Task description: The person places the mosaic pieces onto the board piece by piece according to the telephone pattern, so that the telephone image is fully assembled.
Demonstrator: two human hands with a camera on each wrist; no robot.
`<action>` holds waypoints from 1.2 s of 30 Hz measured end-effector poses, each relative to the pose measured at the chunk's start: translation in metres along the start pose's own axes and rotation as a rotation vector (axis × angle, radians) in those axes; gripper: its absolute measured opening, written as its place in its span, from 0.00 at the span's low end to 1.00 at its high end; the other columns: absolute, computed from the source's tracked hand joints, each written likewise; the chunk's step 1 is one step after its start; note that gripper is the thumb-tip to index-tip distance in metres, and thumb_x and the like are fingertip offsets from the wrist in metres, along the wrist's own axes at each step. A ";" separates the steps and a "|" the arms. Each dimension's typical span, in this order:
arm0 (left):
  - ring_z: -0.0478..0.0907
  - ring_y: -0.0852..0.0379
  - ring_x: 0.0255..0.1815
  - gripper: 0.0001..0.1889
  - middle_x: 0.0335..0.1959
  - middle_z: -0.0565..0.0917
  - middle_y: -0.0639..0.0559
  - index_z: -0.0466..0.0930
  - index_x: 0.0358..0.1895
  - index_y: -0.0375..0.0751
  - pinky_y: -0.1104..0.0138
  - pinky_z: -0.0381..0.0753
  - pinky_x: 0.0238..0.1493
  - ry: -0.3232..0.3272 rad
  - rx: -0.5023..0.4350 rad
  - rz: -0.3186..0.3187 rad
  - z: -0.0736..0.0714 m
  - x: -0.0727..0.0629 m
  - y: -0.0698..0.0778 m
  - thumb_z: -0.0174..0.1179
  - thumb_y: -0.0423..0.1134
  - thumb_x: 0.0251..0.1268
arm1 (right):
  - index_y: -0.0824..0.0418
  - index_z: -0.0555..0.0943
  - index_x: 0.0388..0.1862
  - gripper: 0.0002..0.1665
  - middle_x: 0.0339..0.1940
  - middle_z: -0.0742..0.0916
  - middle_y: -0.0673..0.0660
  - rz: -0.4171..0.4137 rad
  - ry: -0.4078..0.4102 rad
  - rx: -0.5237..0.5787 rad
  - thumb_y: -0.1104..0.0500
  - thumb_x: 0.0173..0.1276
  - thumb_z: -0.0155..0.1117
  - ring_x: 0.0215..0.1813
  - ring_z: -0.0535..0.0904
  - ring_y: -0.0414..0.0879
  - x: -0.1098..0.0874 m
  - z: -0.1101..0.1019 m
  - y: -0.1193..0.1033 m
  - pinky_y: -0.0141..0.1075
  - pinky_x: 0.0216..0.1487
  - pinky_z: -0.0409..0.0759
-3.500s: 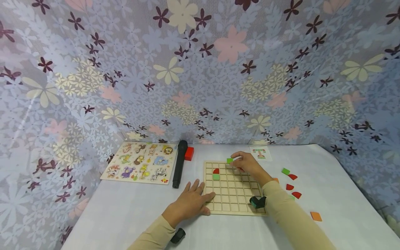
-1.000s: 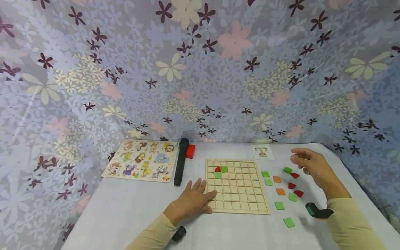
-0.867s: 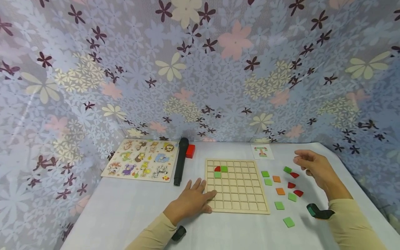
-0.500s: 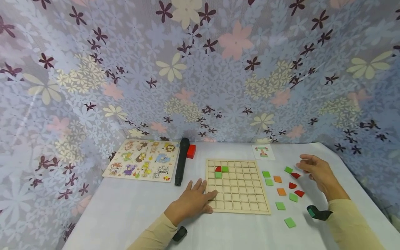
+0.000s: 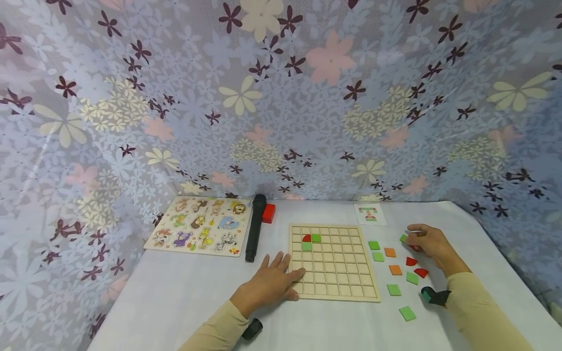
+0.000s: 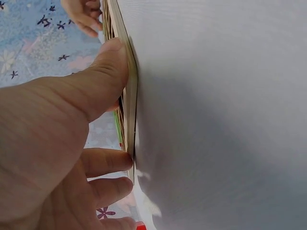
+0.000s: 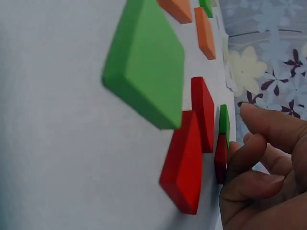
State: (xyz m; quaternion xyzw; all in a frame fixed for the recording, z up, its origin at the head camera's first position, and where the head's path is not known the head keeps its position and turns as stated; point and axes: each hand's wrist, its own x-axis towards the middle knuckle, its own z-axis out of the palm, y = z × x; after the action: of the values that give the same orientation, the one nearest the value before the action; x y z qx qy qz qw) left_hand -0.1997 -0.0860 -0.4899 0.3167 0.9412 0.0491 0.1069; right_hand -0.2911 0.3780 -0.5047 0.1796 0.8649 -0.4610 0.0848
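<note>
My left hand (image 5: 269,282) lies spread at the near-left corner of a wooden grid board (image 5: 338,273). In the left wrist view its thumb (image 6: 108,67) presses on the board's rim, and other fingertips touch the side. Set in the grid are a red quarter-circle tile (image 5: 307,238) and two green square tiles, one beside it (image 5: 316,238) and one below. My right hand (image 5: 432,246) is low over a green square tile (image 5: 403,239) and a red quarter-circle tile (image 7: 220,158). Its fingers are bent around them with a gap at the index fingertip; no firm grip shows.
Loose green, orange (image 5: 390,252) and red (image 5: 421,273) tiles lie right of the board. A pattern card (image 5: 370,214) stands behind it. To the left are a black microphone (image 5: 255,229), a red block (image 5: 269,213) and an animal puzzle board (image 5: 197,226). A floral cloth hangs behind.
Earlier my right hand was over the board with a green tile, which now sits beside the red one. The hand has since moved right and lowered to the loose tiles. My left hand stays.
</note>
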 end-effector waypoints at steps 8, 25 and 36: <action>0.55 0.38 0.81 0.36 0.79 0.62 0.38 0.66 0.77 0.67 0.38 0.57 0.75 -0.006 -0.002 -0.010 -0.003 0.000 0.002 0.59 0.64 0.64 | 0.74 0.68 0.70 0.34 0.50 0.78 0.70 -0.004 0.042 -0.123 0.66 0.67 0.67 0.46 0.75 0.58 0.001 0.006 -0.003 0.39 0.42 0.78; 0.54 0.37 0.81 0.36 0.79 0.61 0.38 0.65 0.77 0.66 0.36 0.57 0.74 -0.009 -0.003 -0.011 -0.002 0.000 0.002 0.59 0.64 0.65 | 0.69 0.70 0.65 0.29 0.50 0.79 0.72 -0.035 -0.012 -0.298 0.58 0.70 0.66 0.44 0.76 0.59 -0.002 0.011 -0.011 0.43 0.41 0.78; 0.55 0.37 0.81 0.36 0.79 0.62 0.38 0.65 0.77 0.68 0.37 0.59 0.74 -0.006 0.044 -0.010 -0.001 0.002 0.002 0.58 0.65 0.65 | 0.64 0.66 0.74 0.37 0.39 0.78 0.61 -0.140 0.076 0.071 0.44 0.77 0.59 0.28 0.73 0.48 -0.010 0.017 -0.029 0.39 0.27 0.75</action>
State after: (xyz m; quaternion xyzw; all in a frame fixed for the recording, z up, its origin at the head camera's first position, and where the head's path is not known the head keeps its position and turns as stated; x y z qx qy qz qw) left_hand -0.2001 -0.0837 -0.4892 0.3143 0.9434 0.0268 0.1028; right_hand -0.2931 0.3473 -0.4888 0.1387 0.8611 -0.4889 0.0130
